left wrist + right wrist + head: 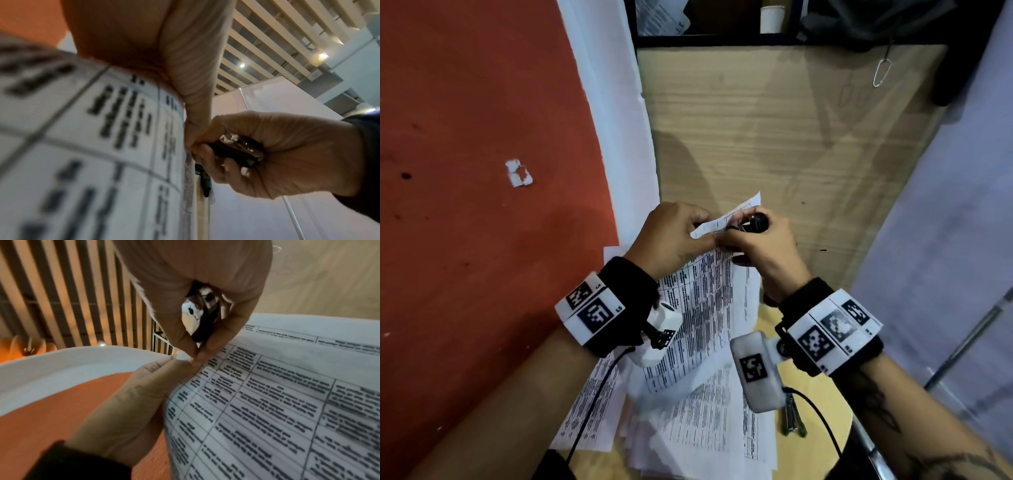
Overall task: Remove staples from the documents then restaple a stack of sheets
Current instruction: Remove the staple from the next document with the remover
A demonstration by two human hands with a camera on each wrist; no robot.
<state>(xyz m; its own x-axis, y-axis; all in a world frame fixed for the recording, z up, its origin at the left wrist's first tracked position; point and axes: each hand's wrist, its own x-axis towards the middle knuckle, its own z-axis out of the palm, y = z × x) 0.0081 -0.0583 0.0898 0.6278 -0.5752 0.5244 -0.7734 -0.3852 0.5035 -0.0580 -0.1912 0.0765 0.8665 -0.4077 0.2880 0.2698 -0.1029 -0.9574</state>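
A printed document [709, 291] with tables is lifted off the desk, its top corner folded over. My left hand [674, 233] pinches that corner. My right hand [760, 246] grips a black staple remover [755, 222] whose metal tip sits at the same corner. In the right wrist view the remover [202, 316] is squeezed between thumb and fingers, right above the sheet [277, 402]. The left wrist view shows the remover [236, 151] in the right fist beside the page edge [102, 146]. A grey stapler [792, 416] lies on the desk near my right wrist.
More printed sheets [688, 428] are spread loosely on the wooden desk [774, 137]. An orange wall [482, 171] stands close on the left, a pale partition [945, 222] on the right. A shelf with papers and a white cup [772, 19] is at the back.
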